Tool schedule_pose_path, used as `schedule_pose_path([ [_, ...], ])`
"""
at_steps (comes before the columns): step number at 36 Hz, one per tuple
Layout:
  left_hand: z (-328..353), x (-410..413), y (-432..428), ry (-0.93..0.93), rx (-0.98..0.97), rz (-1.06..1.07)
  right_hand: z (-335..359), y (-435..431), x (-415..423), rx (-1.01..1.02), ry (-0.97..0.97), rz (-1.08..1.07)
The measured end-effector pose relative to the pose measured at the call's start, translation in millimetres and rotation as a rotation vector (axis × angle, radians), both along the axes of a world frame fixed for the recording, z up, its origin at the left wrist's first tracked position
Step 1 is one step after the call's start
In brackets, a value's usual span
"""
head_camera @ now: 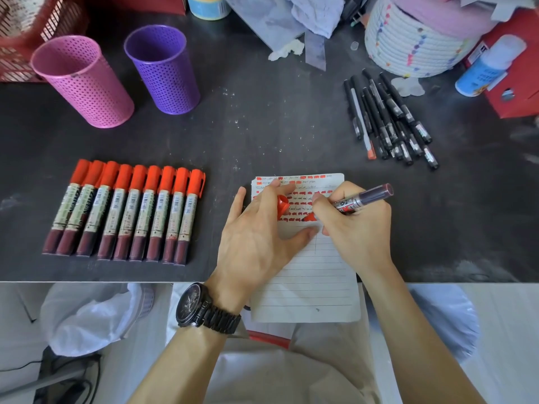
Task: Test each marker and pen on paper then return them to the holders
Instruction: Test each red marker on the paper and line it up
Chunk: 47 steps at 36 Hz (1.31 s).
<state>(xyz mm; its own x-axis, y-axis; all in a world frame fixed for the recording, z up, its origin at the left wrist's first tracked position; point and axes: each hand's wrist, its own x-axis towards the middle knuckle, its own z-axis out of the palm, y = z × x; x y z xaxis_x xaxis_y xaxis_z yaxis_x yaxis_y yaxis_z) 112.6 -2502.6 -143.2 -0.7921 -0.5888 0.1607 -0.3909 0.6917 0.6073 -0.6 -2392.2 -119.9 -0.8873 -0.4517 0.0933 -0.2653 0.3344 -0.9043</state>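
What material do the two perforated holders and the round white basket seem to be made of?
Pink holder and purple holder: probably thin painted metal, perhaps plastic; even rows of small punched holes, smooth rims, a slight sheen. White basket: apparently coiled cotton rope, matte; stacked ridges with coloured stitches show.
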Motion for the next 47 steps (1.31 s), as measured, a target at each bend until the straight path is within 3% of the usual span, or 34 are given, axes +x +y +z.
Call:
schedule_pose_path([
  [35,0.7,0.6,0.9,0.025,-0.021,-0.003,-3.9,0.9,-2.3,-0.017,0.057,0.026],
  [47,4.9,2.5,1.6,0.048,-0.012,-0.050,-3.8,2.3,-1.1,-0.147,0.017,-0.033],
])
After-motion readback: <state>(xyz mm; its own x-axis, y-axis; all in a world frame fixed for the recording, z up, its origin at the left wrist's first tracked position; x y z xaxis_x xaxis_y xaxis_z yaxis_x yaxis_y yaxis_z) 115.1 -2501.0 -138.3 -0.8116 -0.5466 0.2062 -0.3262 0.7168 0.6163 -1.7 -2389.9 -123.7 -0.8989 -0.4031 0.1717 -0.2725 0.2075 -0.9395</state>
